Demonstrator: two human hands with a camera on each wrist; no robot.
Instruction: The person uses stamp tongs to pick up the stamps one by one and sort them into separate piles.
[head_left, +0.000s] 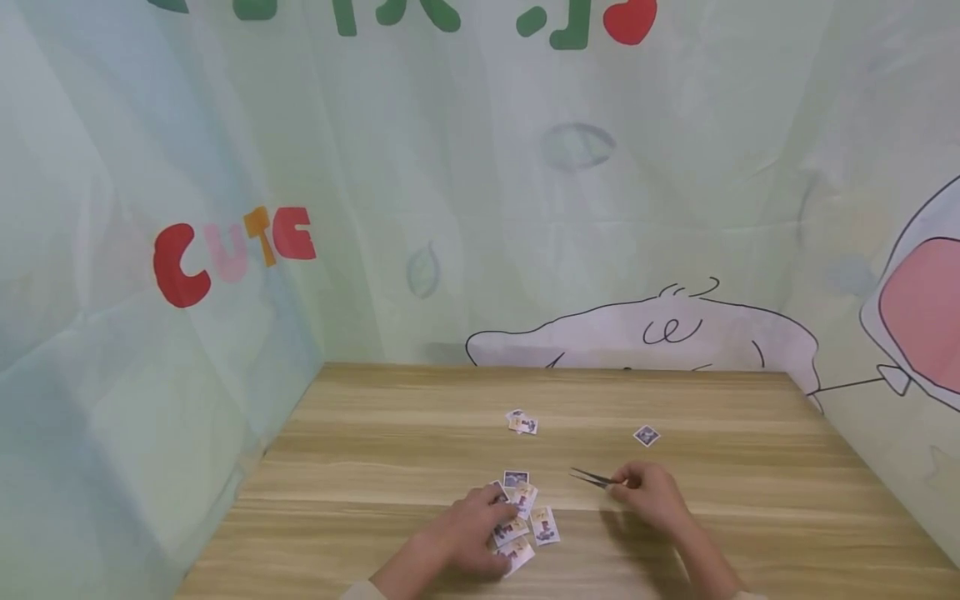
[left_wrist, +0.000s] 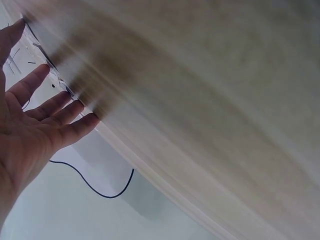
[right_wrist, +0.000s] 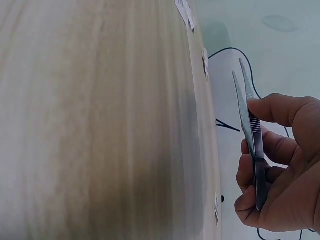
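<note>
My left hand (head_left: 471,531) lies over a loose cluster of small white-bordered picture cards (head_left: 545,527), about the size of stamps, its spread fingers touching several of them and covering parts. In the left wrist view the fingers (left_wrist: 55,106) are nearly straight, their tips down at the cards and tabletop. To the right, my right hand (head_left: 651,497) grips slim metal tweezers (right_wrist: 256,145) between thumb and fingers. Their two tips stand slightly apart with nothing between them, pointing left above the table, toward the cluster.
Farther back on the wooden table (head_left: 375,467), a couple of overlapping cards (head_left: 524,425) lie beyond the cluster. A single dark card (head_left: 647,435) lies behind my right hand. A printed fabric backdrop (head_left: 450,208) hangs along the table's back and left edges.
</note>
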